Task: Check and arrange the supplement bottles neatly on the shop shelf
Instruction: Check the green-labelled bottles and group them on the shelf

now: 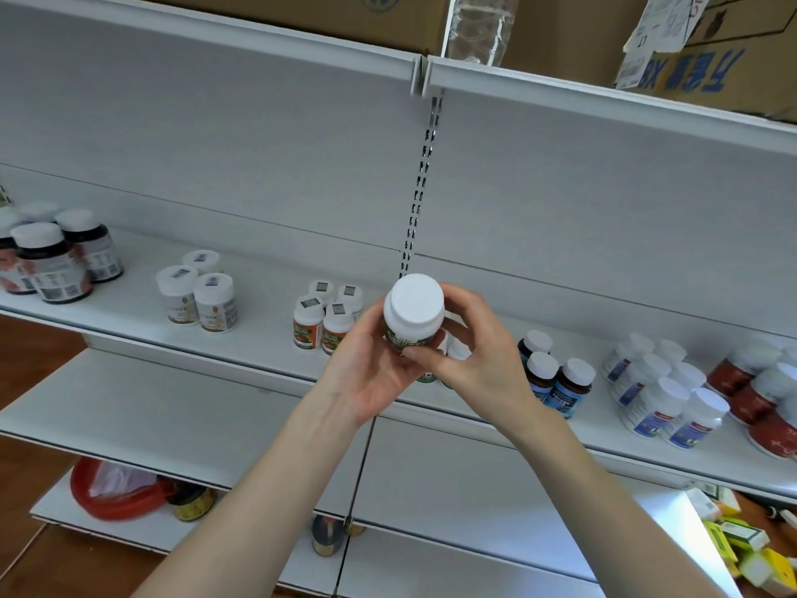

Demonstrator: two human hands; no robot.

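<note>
We are gripping a white-capped supplement bottle (413, 312) in both hands, left hand (374, 377) and right hand (478, 351), at frame centre above the shelf (258, 338).

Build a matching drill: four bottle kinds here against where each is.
1. white-capped dark brown bottles
2. white plastic bottle with green label
3. white-capped red bottles
4. white-capped dark bottles with blue labels

A. far right of the white metal shelf
B. far left of the shelf
C. held between left hand and right hand
D. shelf, just beside the right hand

Pairs: 1-B, 2-C, 3-A, 4-D
</note>
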